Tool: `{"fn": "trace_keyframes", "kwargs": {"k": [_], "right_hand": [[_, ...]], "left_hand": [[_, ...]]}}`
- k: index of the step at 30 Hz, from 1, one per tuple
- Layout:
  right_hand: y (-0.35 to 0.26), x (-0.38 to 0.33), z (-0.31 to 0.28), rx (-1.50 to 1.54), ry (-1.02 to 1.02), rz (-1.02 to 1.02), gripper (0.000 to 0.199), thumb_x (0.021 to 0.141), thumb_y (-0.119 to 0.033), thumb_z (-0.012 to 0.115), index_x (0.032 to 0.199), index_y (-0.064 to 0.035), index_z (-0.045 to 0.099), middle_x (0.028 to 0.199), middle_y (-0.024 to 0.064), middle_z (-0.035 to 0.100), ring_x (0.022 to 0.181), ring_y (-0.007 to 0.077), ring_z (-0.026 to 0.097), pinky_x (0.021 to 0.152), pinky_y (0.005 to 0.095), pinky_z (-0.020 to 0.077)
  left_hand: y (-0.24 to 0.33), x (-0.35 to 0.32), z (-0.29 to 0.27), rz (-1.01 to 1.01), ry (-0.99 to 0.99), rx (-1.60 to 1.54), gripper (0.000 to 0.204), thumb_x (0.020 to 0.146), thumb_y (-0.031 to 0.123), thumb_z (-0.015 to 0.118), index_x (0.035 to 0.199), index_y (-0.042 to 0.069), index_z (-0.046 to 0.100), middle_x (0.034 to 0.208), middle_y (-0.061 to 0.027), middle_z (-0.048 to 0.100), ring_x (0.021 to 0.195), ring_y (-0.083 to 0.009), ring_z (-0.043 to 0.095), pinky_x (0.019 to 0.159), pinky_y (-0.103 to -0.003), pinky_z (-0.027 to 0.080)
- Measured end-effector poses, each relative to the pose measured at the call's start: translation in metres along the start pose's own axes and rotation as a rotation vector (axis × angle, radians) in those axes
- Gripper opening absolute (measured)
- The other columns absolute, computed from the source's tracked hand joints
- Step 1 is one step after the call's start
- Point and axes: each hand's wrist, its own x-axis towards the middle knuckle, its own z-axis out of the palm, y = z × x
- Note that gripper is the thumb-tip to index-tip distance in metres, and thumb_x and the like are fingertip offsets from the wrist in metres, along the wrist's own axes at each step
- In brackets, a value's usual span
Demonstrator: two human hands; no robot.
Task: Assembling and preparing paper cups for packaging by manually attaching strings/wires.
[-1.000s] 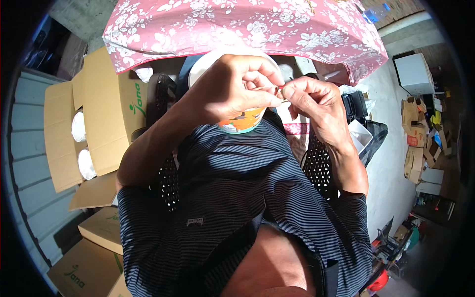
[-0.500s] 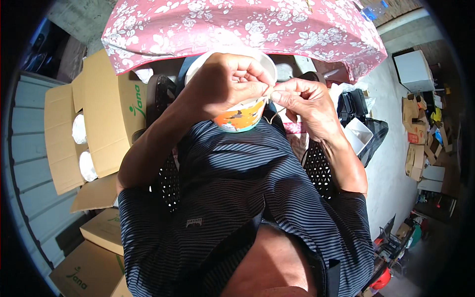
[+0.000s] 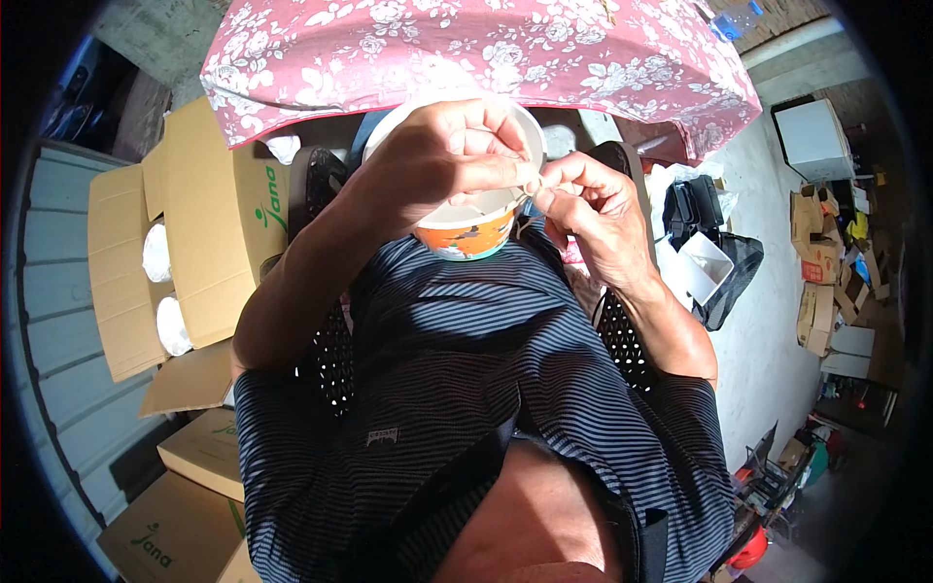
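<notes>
My left hand (image 3: pixel 428 160) reaches over a round white bucket (image 3: pixel 465 243) with an orange printed band, which sits on my lap against the striped shirt. Its thumb and forefinger are pinched together at the bucket's right rim. Right beside them, the fingertips of my right hand (image 3: pixel 593 209) are pinched too, almost touching the left ones. A thin, pale strand (image 3: pixel 522 202) shows just below the fingertips; its ends and exact kind are too small to tell. My left hand hides much of the bucket's inside.
A table with a pink floral cloth (image 3: pixel 466 58) stands just ahead. Open cardboard boxes (image 3: pixel 219 223) are at my left. To the right lie a white container (image 3: pixel 704 264) and black bags (image 3: pixel 731 282) on the concrete floor, with stacked cartons (image 3: pixel 821 253) farther off.
My right hand has shifted slightly down and left, its fingers curling more. My left fingers have lifted a little. The strand that dangled below my right fingers now sits differently, near the bucket's rim.
</notes>
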Motion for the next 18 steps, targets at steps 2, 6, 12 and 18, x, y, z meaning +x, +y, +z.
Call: {"fn": "trace_keyframes", "kwargs": {"k": [2, 6, 12, 18], "right_hand": [[-0.003, 0.000, 0.001, 0.008, -0.006, 0.051, 0.011, 0.096, -0.010, 0.071, 0.099, 0.0003, 0.071, 0.072, -0.0037, 0.062, 0.057, 0.0014, 0.049, 0.051, 0.0197, 0.0384], [-0.004, -0.001, 0.001, -0.034, -0.029, 0.023, 0.012, 0.097, -0.011, 0.072, 0.099, 0.0008, 0.071, 0.073, -0.0032, 0.063, 0.058, 0.0013, 0.049, 0.052, 0.0196, 0.0383], [0.003, 0.000, -0.003, -0.124, 0.010, -0.074, 0.009, 0.095, -0.008, 0.074, 0.097, 0.0005, 0.071, 0.071, -0.0046, 0.061, 0.060, 0.0003, 0.047, 0.054, 0.0194, 0.0376], [0.000, -0.002, 0.000, -0.255, 0.036, -0.235, 0.003, 0.093, -0.003, 0.071, 0.093, -0.0002, 0.069, 0.070, -0.0058, 0.060, 0.062, -0.0008, 0.046, 0.056, 0.0192, 0.0377]], "left_hand": [[-0.007, 0.001, 0.000, 0.065, 0.055, 0.025, 0.016, 0.096, 0.001, 0.069, 0.106, -0.001, 0.058, 0.101, -0.0106, 0.072, 0.096, -0.0133, 0.070, 0.083, -0.025, 0.056], [-0.006, -0.003, 0.002, 0.119, 0.082, 0.157, 0.016, 0.095, 0.001, 0.070, 0.105, -0.002, 0.059, 0.101, -0.0119, 0.072, 0.095, -0.0153, 0.071, 0.083, -0.027, 0.057], [-0.003, -0.007, 0.010, 0.215, 0.134, 0.328, 0.013, 0.093, 0.002, 0.073, 0.102, -0.005, 0.067, 0.095, -0.0107, 0.074, 0.090, -0.0135, 0.072, 0.082, -0.027, 0.058], [-0.005, -0.015, 0.021, 0.372, 0.268, 0.528, 0.014, 0.092, 0.010, 0.072, 0.098, -0.002, 0.073, 0.082, -0.0141, 0.073, 0.073, -0.0193, 0.072, 0.067, -0.032, 0.054]]}}
